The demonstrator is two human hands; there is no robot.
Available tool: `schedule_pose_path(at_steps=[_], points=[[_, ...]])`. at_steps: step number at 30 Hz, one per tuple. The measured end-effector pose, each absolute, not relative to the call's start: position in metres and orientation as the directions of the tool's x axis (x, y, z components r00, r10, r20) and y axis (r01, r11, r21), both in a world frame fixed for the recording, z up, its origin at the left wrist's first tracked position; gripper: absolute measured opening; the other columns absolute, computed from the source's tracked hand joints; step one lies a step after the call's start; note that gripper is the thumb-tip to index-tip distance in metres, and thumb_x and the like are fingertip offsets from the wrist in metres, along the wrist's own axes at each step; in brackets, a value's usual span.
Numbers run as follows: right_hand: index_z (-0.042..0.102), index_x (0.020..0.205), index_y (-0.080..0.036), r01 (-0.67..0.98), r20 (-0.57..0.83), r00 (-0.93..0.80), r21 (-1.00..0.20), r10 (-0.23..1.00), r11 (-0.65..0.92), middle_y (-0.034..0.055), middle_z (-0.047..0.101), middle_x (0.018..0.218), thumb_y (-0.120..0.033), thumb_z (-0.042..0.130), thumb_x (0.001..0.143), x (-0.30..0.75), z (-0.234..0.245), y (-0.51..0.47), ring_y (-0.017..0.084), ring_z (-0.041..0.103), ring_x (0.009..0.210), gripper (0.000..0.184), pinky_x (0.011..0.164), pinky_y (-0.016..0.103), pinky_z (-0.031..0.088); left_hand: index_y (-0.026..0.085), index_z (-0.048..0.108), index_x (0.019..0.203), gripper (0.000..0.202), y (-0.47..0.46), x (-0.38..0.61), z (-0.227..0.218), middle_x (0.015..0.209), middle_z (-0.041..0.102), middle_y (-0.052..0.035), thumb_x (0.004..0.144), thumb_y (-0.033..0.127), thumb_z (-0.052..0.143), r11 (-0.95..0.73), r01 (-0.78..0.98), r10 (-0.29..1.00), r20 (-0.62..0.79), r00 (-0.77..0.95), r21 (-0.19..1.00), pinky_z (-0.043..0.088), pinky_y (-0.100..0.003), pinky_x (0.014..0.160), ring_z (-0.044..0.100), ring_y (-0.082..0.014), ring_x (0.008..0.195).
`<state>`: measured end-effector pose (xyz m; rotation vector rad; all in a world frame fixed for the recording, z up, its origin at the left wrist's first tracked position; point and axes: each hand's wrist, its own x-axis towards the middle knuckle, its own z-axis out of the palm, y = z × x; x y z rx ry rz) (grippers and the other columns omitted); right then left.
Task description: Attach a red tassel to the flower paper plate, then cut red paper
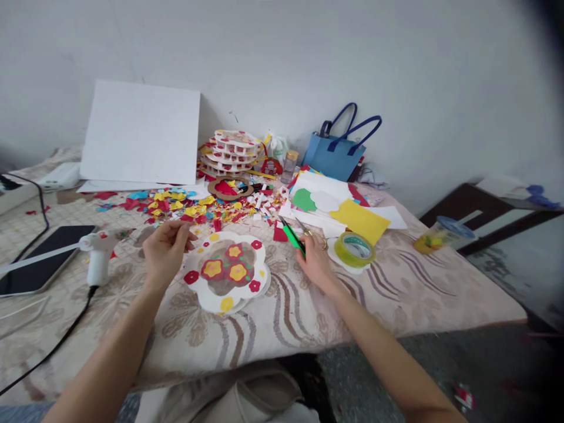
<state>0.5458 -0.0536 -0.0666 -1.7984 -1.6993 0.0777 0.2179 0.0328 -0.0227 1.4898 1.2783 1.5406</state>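
In the middle of the cloth-covered table lies a white flower-shaped board (200,296) with red and yellow paper flowers on it; another white layer shows beneath. My left hand (167,249) hovers at its upper left edge, fingers curled together, and what they may hold is hidden. To the right of the board, my right hand (315,258) is closed on a green craft knife (292,237) with a dark tip. Scissors (303,226) lie against the same fingers, their handles partly covered. A roll of yellow-green tape (355,249) sits right of that hand.
Paper scraps (176,205) spread behind the hands, before a tiered flower-shaped stack (233,153) and a white board (141,132). At left are a glue gun (97,255) with its cord and a dark tablet (48,258). Coloured paper (361,220), a blue bag (332,155) and a plastic cup (436,235) stand right.
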Motion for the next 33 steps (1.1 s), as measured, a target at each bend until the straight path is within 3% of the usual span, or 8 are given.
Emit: schedule_pose_path(at_steps=[5,9,12,14,17,21,25,33], points=[[0.050,0.111,-0.017,0.783,0.389,0.186,-0.613,0.902,0.103,0.0117,0.059,0.103,-0.026,0.048,0.085,0.544,-0.066,-0.057,0.024,0.057,0.097,0.028,0.089,0.042,0.046,0.016,0.062,0.085,0.021,0.031,0.217,-0.023,0.061,0.062,0.0014,0.078,0.036,0.063,-0.322,0.192,0.923,0.352,-0.153,0.927,0.043,-0.020,0.043,0.052,-0.0084,0.044],[0.054,0.100,-0.021,0.692,0.349,0.196,-0.711,0.916,0.122,0.0073,0.061,0.096,-0.032,0.052,0.084,0.544,-0.068,-0.057,0.023,0.058,0.093,0.020,0.084,0.040,0.048,0.016,0.062,0.087,0.022,0.032,0.215,-0.024,0.061,0.062,0.0014,0.078,0.036,0.063,-0.314,0.187,0.921,0.347,-0.180,0.931,0.043,-0.020,0.044,0.052,-0.0088,0.044],[0.048,0.106,-0.023,0.597,0.293,0.255,-0.797,0.921,0.088,0.0036,0.061,0.087,-0.041,0.050,0.087,0.545,-0.070,-0.057,0.019,0.060,0.071,0.027,0.065,0.033,0.050,0.017,0.062,0.087,0.022,0.031,0.214,-0.023,0.062,0.062,0.0012,0.078,0.037,0.063,-0.304,0.189,0.922,0.338,-0.188,0.934,0.044,-0.020,0.044,0.052,-0.0090,0.045],[0.045,0.108,-0.024,0.531,0.244,0.293,-0.846,0.924,0.055,-0.0004,0.059,0.075,-0.048,0.046,0.089,0.546,-0.070,-0.057,0.015,0.053,0.053,0.031,0.050,0.028,0.045,0.017,0.062,0.087,0.022,0.031,0.214,-0.022,0.061,0.062,0.0013,0.078,0.037,0.063,-0.306,0.191,0.921,0.340,-0.190,0.933,0.044,-0.021,0.044,0.052,-0.0091,0.045],[0.047,0.104,-0.025,0.467,0.195,0.335,-0.884,0.922,0.017,-0.0022,0.056,0.067,-0.054,0.043,0.089,0.548,-0.070,-0.055,0.014,0.050,0.046,0.033,0.042,0.027,0.039,0.017,0.062,0.086,0.022,0.032,0.214,-0.023,0.061,0.062,0.0011,0.077,0.037,0.064,-0.309,0.195,0.919,0.345,-0.192,0.931,0.043,-0.021,0.044,0.052,-0.0093,0.044],[0.050,0.105,-0.024,0.453,0.179,0.362,-0.891,0.915,-0.004,-0.0004,0.058,0.070,-0.054,0.048,0.086,0.548,-0.071,-0.054,0.017,0.057,0.054,0.035,0.043,0.027,0.041,0.016,0.063,0.086,0.023,0.033,0.213,-0.024,0.061,0.062,0.0007,0.077,0.038,0.064,-0.307,0.201,0.918,0.345,-0.195,0.930,0.043,-0.021,0.043,0.052,-0.0095,0.044],[0.053,0.106,-0.024,0.499,0.189,0.381,-0.866,0.905,-0.028,-0.0019,0.057,0.065,-0.051,0.047,0.087,0.550,-0.073,-0.051,0.016,0.054,0.050,0.034,0.044,0.027,0.040,0.016,0.063,0.087,0.023,0.034,0.213,-0.023,0.061,0.062,0.0007,0.077,0.037,0.063,-0.307,0.201,0.920,0.344,-0.186,0.930,0.043,-0.021,0.044,0.052,-0.0092,0.044],[0.060,0.103,-0.023,0.682,0.250,0.382,-0.726,0.890,-0.089,0.0007,0.062,0.068,-0.039,0.047,0.089,0.553,-0.076,-0.045,0.019,0.059,0.060,0.025,0.058,0.030,0.045,0.015,0.062,0.088,0.022,0.031,0.213,-0.020,0.061,0.062,0.0027,0.077,0.034,0.063,-0.292,0.198,0.928,0.328,-0.178,0.936,0.042,-0.021,0.045,0.052,-0.0084,0.045]])
